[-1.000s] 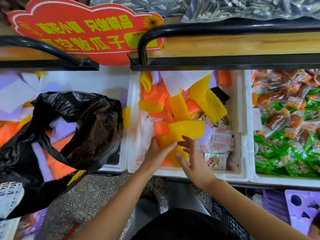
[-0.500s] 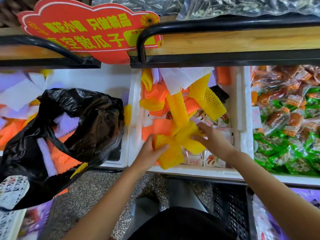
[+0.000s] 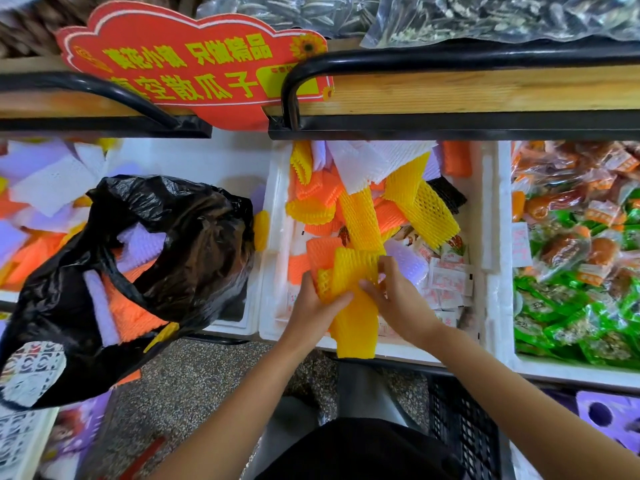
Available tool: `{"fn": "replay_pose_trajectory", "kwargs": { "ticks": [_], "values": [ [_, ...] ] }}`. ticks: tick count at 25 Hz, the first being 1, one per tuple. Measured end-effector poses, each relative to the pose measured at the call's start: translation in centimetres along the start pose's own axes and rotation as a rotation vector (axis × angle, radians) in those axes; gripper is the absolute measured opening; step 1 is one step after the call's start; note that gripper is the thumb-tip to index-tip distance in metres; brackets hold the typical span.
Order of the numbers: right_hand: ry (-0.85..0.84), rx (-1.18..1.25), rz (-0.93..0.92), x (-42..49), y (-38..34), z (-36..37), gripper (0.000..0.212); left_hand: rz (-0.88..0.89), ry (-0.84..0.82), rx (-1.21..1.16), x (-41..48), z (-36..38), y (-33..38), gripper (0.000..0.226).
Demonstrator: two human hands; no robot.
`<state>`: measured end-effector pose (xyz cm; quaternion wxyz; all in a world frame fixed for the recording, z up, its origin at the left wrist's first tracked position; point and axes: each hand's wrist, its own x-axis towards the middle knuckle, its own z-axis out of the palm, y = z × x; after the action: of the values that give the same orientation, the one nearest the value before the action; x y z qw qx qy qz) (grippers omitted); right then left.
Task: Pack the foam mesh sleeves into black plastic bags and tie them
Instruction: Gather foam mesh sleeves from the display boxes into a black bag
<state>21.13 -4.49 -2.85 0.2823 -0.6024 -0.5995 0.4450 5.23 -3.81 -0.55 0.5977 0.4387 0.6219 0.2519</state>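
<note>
Yellow foam sleeves (image 3: 356,320) | left hand (image 3: 313,308) fingers curled round them | right hand (image 3: 401,299) fingers pinching top

Yellow mesh sleeves (image 3: 353,292) centre frame, glossy black bag (image 3: 180,237) at left, red sign (image 3: 194,64) lettered yellow above.

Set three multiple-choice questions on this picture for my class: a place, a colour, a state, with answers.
1. Where is the black bag relative to the white box under the hands? A. left B. right C. inside
2. What colour are the foam sleeves held by the left hand and right hand? A. purple B. yellow C. black
3. The black bag is: A. tied shut B. open, holding sleeves C. folded flat
Answers: 1 A, it sits left of the box. 2 B, both hands grip yellow mesh. 3 B, its mouth gapes, showing orange and purple sleeves.
</note>
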Motion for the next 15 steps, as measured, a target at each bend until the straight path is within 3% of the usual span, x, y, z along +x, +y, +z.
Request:
{"fn": "replay_pose_trajectory", "kwargs": {
  "ticks": [2, 5, 9, 11, 15],
  "values": [
    [0.091, 0.026, 0.041, 1.4, 1.0, -1.7, 0.038, -0.006, 0.027, 0.047, 0.1, -0.9, -0.6, 0.049],
    [0.327, -0.290, 0.160, 5.4, 4.9, -5.0, 0.057, -0.028, 0.032, 0.088, 0.3, -1.9, -1.4, 0.051],
    [0.214, -0.479, 0.387, 8.9, 8.2, -7.4, 0.081, -0.054, 0.044, 0.108, 0.5, -2.3, -1.6, 0.048],
    [0.198, -0.436, 0.414, 9.5, 8.1, -7.5, 0.073, -0.058, 0.036, 0.108, 0.8, -2.3, -1.5, 0.049],
    [0.253, -0.332, 0.302, 8.0, 6.3, -7.3, 0.037, -0.060, 0.083, 0.099, 1.7, -2.2, -1.3, 0.049]
  ]
}}
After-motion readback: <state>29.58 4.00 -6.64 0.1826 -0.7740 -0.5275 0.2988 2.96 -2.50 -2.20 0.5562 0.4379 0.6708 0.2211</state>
